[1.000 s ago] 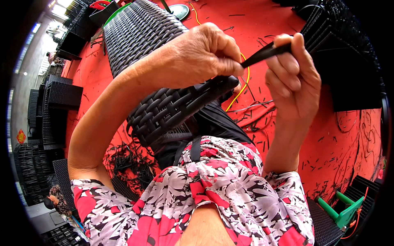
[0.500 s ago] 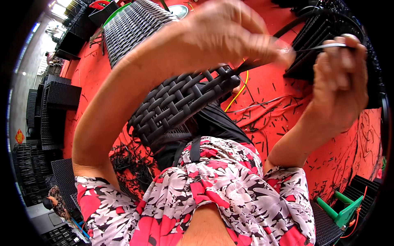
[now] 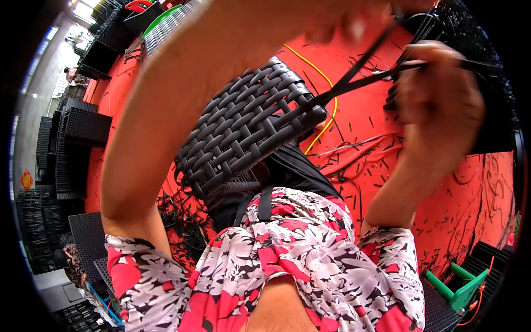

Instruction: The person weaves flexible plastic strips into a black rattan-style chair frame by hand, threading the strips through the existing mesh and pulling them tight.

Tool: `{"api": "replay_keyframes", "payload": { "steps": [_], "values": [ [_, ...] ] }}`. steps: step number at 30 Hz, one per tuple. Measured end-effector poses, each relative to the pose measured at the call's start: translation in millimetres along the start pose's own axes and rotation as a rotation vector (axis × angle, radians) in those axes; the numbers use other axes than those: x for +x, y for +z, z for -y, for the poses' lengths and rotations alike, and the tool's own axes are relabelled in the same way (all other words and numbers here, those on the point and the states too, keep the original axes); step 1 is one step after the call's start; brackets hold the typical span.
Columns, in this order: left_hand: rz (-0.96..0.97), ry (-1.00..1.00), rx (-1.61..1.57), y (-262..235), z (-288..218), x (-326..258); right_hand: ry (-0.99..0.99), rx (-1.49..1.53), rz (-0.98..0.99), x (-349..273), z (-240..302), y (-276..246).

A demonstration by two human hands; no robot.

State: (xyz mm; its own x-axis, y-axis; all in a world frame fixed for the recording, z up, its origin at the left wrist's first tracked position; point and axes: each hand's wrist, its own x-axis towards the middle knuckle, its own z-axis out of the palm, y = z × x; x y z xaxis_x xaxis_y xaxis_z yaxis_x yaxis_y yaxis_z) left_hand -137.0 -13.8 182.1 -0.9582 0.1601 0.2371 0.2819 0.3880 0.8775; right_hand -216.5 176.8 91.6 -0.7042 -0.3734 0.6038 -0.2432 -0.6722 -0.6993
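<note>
A black woven rattan piece with an open basket weave rests over my lap, its corner pointing right. From that corner black plastic strips fork into two taut lengths. One runs up to my left hand, which is blurred and partly cut off by the top edge, its fingers closed at the strip. The other length passes into my right hand, also blurred, with its fingers curled shut on it; a tail continues beyond to the right. My left forearm hides part of the weave.
Red sheeting with scattered black scraps covers the floor. A yellow cord curves behind the woven piece. Dark woven furniture stands at left, and a green stool-like object sits lower right. Another person shows lower left.
My left hand has moved up and right, exposing more of the weave. My right hand has shifted slightly left and its fingers have curled in. The strip now shows as two diverging lengths.
</note>
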Motion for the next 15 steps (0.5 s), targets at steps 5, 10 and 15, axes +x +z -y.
{"api": "replay_keyframes", "payload": {
  "steps": [5, 10, 15],
  "values": [
    [0.254, -0.152, -0.069, 20, 71, -1, -0.131, 0.350, -0.063, 19, 19, -30],
    [0.043, -0.076, -0.002, -1, 37, -3, 0.182, -0.226, -0.017, -9, -32, 3],
    [0.033, 0.069, 0.017, -17, -15, 9, 0.090, -0.598, 0.139, -22, -48, 43]
  ]
}}
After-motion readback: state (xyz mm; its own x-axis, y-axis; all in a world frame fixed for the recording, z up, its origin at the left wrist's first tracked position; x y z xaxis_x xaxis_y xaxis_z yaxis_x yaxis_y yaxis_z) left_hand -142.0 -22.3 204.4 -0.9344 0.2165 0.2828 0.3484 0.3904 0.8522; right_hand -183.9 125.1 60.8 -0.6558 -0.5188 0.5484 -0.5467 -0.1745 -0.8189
